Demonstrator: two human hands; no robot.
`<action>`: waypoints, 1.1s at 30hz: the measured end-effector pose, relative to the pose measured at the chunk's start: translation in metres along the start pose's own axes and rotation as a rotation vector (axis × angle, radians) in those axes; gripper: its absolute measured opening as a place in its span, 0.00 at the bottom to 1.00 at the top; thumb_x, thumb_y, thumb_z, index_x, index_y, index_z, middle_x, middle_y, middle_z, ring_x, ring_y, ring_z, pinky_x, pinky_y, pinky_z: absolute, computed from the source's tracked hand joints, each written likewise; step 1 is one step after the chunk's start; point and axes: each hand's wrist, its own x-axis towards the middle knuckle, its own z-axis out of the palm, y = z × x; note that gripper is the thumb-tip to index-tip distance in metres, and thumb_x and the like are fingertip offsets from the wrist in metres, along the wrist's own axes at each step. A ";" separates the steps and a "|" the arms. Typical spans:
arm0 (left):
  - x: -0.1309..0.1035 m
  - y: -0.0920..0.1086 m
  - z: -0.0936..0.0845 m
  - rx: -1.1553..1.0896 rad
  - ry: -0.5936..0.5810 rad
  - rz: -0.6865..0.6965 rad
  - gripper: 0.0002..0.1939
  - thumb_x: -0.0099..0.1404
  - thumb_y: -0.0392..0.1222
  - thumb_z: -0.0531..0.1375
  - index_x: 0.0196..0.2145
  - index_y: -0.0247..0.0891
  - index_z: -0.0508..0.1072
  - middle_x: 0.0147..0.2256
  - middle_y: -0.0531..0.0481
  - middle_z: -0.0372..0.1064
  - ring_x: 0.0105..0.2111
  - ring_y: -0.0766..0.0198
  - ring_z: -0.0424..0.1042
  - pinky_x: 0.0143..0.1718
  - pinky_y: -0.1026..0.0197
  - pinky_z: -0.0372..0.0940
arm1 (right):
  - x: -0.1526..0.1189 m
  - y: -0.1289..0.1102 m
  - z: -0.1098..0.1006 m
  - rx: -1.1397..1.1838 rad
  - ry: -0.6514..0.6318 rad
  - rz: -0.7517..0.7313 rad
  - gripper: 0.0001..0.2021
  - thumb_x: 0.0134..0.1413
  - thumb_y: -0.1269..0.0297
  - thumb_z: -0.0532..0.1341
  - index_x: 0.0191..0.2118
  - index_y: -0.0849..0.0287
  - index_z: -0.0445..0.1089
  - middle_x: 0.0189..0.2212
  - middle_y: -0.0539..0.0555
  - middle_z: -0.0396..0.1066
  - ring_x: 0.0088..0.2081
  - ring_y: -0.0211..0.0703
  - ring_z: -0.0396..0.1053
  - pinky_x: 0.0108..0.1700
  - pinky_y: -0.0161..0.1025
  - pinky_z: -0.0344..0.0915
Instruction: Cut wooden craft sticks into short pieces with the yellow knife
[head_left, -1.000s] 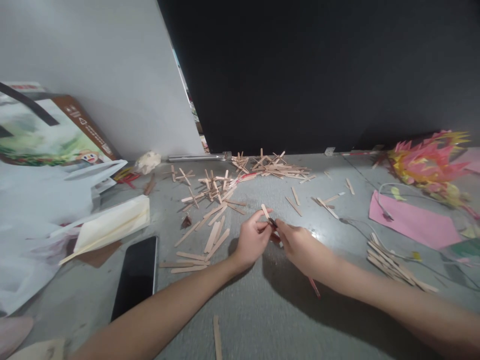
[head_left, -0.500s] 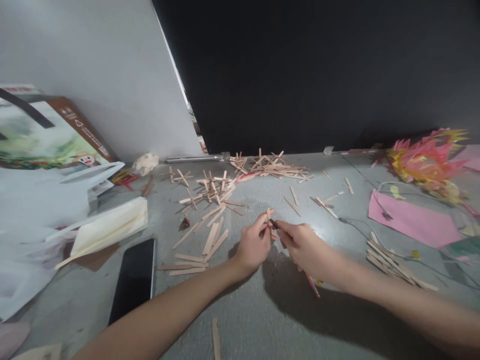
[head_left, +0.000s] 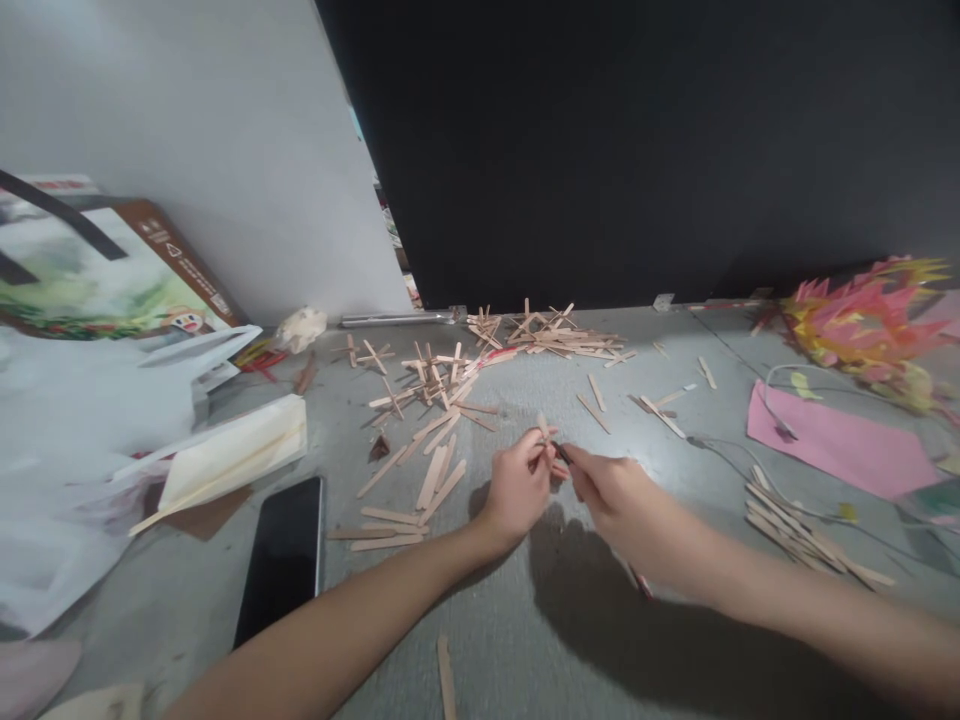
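Observation:
My left hand (head_left: 519,488) is closed in a pinch around a short wooden craft stick (head_left: 544,428), whose pale tip points up above the fingers. My right hand (head_left: 622,500) grips a slim dark tool (head_left: 560,452), its end meeting the craft stick near the left fingertips. Whether it is a knife or a pen I cannot make out. Below the right hand, the end of a thin red stick-like thing (head_left: 643,585) shows, mostly covered by the hand. Beyond and left of my hands lie loose craft sticks (head_left: 431,478) and a pile of sticks crossed together (head_left: 435,375).
A black phone (head_left: 281,555) lies beside my left forearm. Plastic bags (head_left: 67,430) and a folded cream paper (head_left: 232,455) are at left. At right are pink paper (head_left: 832,440), a cable (head_left: 731,455), more sticks (head_left: 795,530) and a pink-yellow paper craft (head_left: 862,320). A black panel (head_left: 637,150) stands behind.
The whole view has shifted slightly, so things appear farther right. My right hand has dropped a little and covers more of the red thing. Both hands keep their grips.

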 end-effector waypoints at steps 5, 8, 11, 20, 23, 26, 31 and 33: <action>0.008 0.004 -0.006 -0.024 0.045 -0.024 0.22 0.70 0.54 0.62 0.53 0.36 0.70 0.34 0.45 0.79 0.29 0.59 0.80 0.30 0.63 0.71 | -0.017 -0.004 0.007 -0.186 0.023 -0.110 0.33 0.58 0.79 0.50 0.69 0.63 0.56 0.45 0.64 0.77 0.36 0.47 0.77 0.35 0.40 0.68; 0.007 0.006 -0.005 -0.071 -0.007 -0.011 0.25 0.69 0.56 0.63 0.54 0.36 0.69 0.33 0.45 0.81 0.29 0.58 0.80 0.30 0.62 0.72 | -0.013 -0.001 0.008 -0.165 0.031 -0.091 0.28 0.63 0.76 0.50 0.68 0.62 0.58 0.42 0.62 0.78 0.34 0.46 0.77 0.33 0.39 0.67; 0.004 0.007 -0.003 -0.145 -0.013 -0.009 0.27 0.68 0.57 0.64 0.55 0.36 0.68 0.34 0.45 0.81 0.29 0.58 0.81 0.32 0.61 0.73 | -0.005 0.006 0.010 -0.120 0.055 -0.076 0.22 0.71 0.71 0.47 0.67 0.60 0.60 0.42 0.61 0.78 0.33 0.46 0.77 0.32 0.39 0.65; -0.002 0.014 0.000 -0.211 0.000 0.010 0.22 0.67 0.51 0.66 0.53 0.37 0.69 0.30 0.50 0.80 0.29 0.60 0.82 0.36 0.59 0.77 | 0.004 0.020 0.020 -0.238 0.148 -0.128 0.22 0.72 0.69 0.46 0.67 0.62 0.61 0.39 0.59 0.77 0.25 0.40 0.72 0.27 0.37 0.56; -0.002 0.012 0.000 -0.215 0.000 0.019 0.21 0.67 0.49 0.65 0.53 0.38 0.69 0.30 0.50 0.80 0.29 0.60 0.82 0.36 0.59 0.77 | 0.004 0.022 0.021 -0.285 0.146 -0.131 0.23 0.72 0.69 0.47 0.68 0.62 0.59 0.38 0.59 0.76 0.24 0.39 0.71 0.26 0.36 0.56; -0.002 0.011 0.000 -0.218 -0.008 0.024 0.19 0.67 0.47 0.65 0.52 0.37 0.69 0.30 0.50 0.80 0.29 0.60 0.82 0.37 0.59 0.77 | 0.004 0.022 0.022 -0.315 0.142 -0.129 0.23 0.72 0.70 0.47 0.68 0.63 0.59 0.39 0.60 0.76 0.25 0.40 0.72 0.26 0.36 0.57; -0.002 0.011 0.000 -0.204 -0.017 0.036 0.17 0.69 0.45 0.63 0.51 0.38 0.68 0.30 0.50 0.81 0.29 0.61 0.81 0.36 0.60 0.76 | 0.005 0.021 0.021 -0.318 0.109 -0.113 0.23 0.73 0.69 0.45 0.69 0.64 0.58 0.40 0.60 0.76 0.28 0.43 0.74 0.27 0.38 0.59; -0.002 0.011 0.000 -0.194 -0.019 0.042 0.16 0.69 0.46 0.63 0.51 0.38 0.69 0.30 0.50 0.81 0.29 0.61 0.81 0.37 0.61 0.75 | 0.005 0.022 0.021 -0.322 0.105 -0.114 0.24 0.72 0.70 0.46 0.70 0.63 0.58 0.41 0.59 0.76 0.28 0.43 0.74 0.27 0.38 0.60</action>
